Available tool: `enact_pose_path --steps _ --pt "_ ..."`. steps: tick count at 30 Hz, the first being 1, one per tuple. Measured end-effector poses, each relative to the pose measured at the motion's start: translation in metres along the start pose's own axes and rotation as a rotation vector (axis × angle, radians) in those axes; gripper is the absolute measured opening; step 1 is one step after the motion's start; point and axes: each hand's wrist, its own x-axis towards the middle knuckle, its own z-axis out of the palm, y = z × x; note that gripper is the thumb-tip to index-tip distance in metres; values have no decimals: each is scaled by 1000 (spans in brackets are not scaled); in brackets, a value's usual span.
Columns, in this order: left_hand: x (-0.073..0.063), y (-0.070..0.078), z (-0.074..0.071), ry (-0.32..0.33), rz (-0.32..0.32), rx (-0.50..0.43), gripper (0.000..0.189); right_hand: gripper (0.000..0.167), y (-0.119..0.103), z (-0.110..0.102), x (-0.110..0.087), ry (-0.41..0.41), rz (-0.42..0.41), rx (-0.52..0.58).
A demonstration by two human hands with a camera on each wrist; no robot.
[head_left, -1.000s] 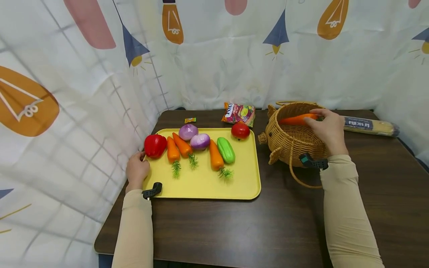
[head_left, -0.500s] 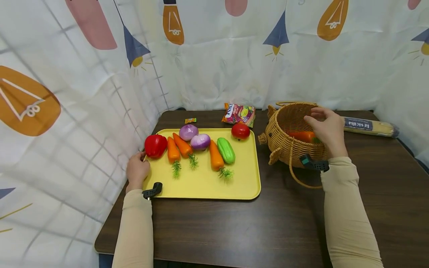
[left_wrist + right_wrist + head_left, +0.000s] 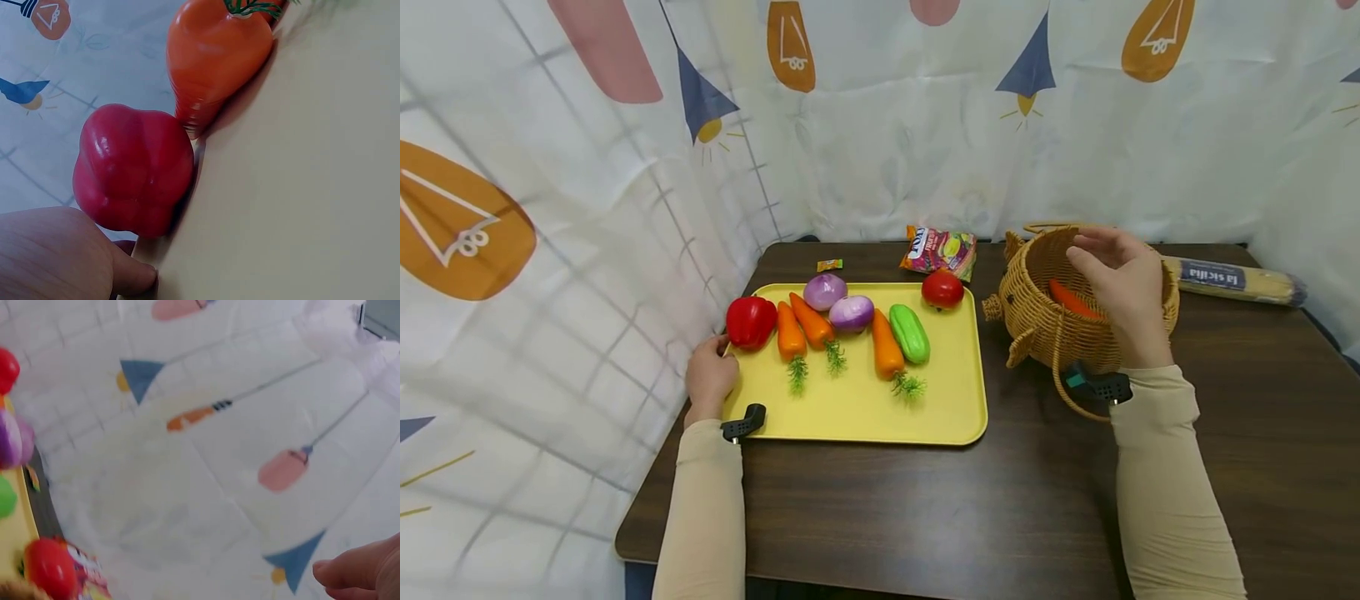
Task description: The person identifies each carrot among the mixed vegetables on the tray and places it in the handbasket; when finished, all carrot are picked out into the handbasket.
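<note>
My left hand (image 3: pixel 711 377) pinches the left rim of the yellow tray (image 3: pixel 842 417), its thumb (image 3: pixel 134 275) on top in the left wrist view. Just beyond it sits a red bell pepper (image 3: pixel 751 323). Several carrots (image 3: pixel 887 343), two purple onions (image 3: pixel 852 313), a green cucumber (image 3: pixel 909 333) and a red tomato (image 3: pixel 943 289) lie on the tray. Over the wicker basket (image 3: pixel 1026 308) my right hand (image 3: pixel 1123 287) hovers with fingers loosely extended, holding nothing. An orange carrot (image 3: pixel 1072 298) lies inside the basket, partly hidden by the wall and hand.
Behind the tray are a colourful snack bag (image 3: pixel 940 250) and a small orange wrapper (image 3: pixel 830 265). A long pack of pasta (image 3: pixel 1240 281) lies right of the basket. The patterned curtain (image 3: pixel 887 150) hangs along the back and left of the dark table (image 3: pixel 925 517).
The right hand has let go of the carrot, which has dropped into the basket. That hand then moved slightly. The left hand keeps its hold on the tray.
</note>
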Motion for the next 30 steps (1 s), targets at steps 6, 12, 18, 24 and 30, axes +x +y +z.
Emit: enact_pose_path --steps 6,12,18,24,30 --pt "-1 0 -1 -5 -3 -2 46 33 -22 27 -17 -46 -85 128" --pt "0 -1 0 -2 -1 -4 46 29 -35 59 -30 -73 -146 199" --pt "1 0 1 2 -3 -2 46 27 -29 99 -42 -118 -168 230" --pt "0 3 0 -3 1 2 46 26 -33 135 -63 -203 -138 252" --pt "-1 -1 1 -7 -2 -2 47 26 -11 167 -78 -272 -71 217"
